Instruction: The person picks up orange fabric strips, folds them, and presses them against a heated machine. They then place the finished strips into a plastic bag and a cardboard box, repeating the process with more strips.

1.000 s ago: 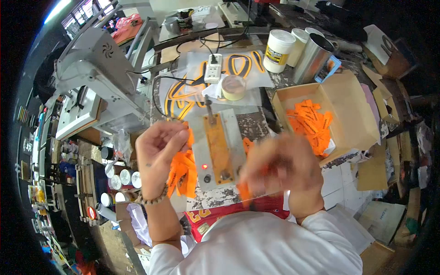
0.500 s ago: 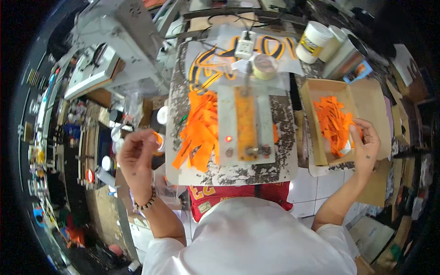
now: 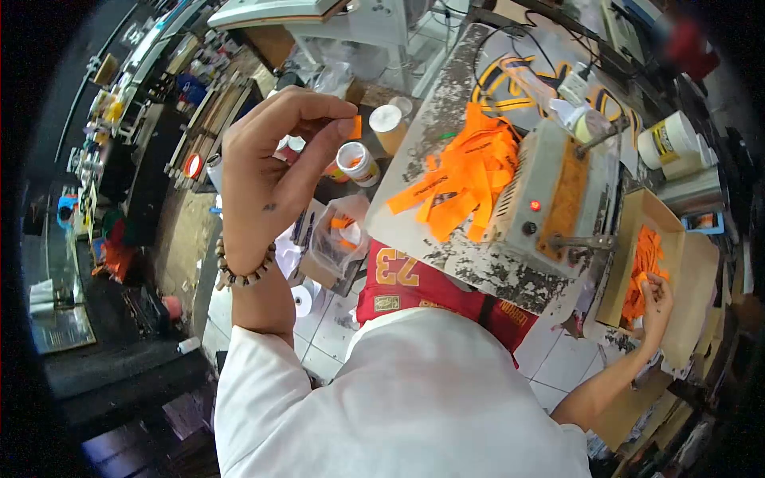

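Note:
Raised on the left, my left hand [image 3: 275, 163] pinches a small orange scrap [image 3: 356, 127] between thumb and fingertips. My right hand [image 3: 657, 304] reaches into an open cardboard box [image 3: 617, 288], its fingers closed at the edge of several cut orange strips [image 3: 644, 259]; the fingertips seem to grip one, though they partly cover it. A pile of longer orange printed ribbons [image 3: 478, 163] lies on the worn table beside a grey heat sealer [image 3: 518, 191] with a lit red lamp.
Below my left hand are an open white jar [image 3: 358, 163] and a clear plastic bag [image 3: 339, 235] with orange bits inside. A power strip [image 3: 575, 84] and tape roll [image 3: 591, 126] sit behind the sealer. White tubs [image 3: 668, 142] stand at the back right.
The view has swung left and tilted. My left hand appears higher and nearer the camera, still pinching the orange scrap. My right hand stays at the box of strips.

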Tool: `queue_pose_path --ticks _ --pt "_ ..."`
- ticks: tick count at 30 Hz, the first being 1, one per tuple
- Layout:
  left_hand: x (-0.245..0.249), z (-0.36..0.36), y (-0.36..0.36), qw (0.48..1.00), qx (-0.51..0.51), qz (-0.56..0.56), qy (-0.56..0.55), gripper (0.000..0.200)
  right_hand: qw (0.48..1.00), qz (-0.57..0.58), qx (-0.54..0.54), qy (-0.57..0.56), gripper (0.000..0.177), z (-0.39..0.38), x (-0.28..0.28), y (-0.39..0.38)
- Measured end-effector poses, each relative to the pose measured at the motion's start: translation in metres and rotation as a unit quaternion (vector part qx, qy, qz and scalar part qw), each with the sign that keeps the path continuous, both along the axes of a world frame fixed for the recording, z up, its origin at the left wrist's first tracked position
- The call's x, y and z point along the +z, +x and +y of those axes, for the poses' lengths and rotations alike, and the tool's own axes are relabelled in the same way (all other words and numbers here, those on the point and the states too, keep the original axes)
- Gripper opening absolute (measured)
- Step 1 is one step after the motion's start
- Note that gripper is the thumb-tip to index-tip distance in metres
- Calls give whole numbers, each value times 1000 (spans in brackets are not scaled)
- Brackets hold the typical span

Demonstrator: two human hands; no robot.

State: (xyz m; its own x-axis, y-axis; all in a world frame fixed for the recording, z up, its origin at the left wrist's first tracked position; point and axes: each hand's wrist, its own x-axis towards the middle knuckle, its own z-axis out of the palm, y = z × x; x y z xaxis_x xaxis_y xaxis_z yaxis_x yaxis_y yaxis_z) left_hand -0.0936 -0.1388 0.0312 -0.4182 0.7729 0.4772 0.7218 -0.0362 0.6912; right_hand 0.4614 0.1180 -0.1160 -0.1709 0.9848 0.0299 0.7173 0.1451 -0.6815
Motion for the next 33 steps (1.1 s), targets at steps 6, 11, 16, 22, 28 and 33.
queue_pose_path --ticks 6,11,16,22,28,33 --pt "9 -25 14 978 4 -116 172 12 999 -9 9 -43 31 -2 10 -7" --pt "-82 27 35 971 -162 -143 -102 18 995 -45 -1 92 32 -7 11 -5" --pt "-131 60 37 983 -25 -158 -91 19 975 93 -94 181 27 -47 44 -32" --pt "-118 106 50 992 -118 12 -45 30 933 307 166 -82 19 -119 14 -65" --pt "-116 167 32 958 -236 162 17 22 886 174 353 -243 25 -163 5 -176" --pt "-65 175 20 963 -267 -15 -16 15 855 153 377 -322 23 -180 -12 -192"
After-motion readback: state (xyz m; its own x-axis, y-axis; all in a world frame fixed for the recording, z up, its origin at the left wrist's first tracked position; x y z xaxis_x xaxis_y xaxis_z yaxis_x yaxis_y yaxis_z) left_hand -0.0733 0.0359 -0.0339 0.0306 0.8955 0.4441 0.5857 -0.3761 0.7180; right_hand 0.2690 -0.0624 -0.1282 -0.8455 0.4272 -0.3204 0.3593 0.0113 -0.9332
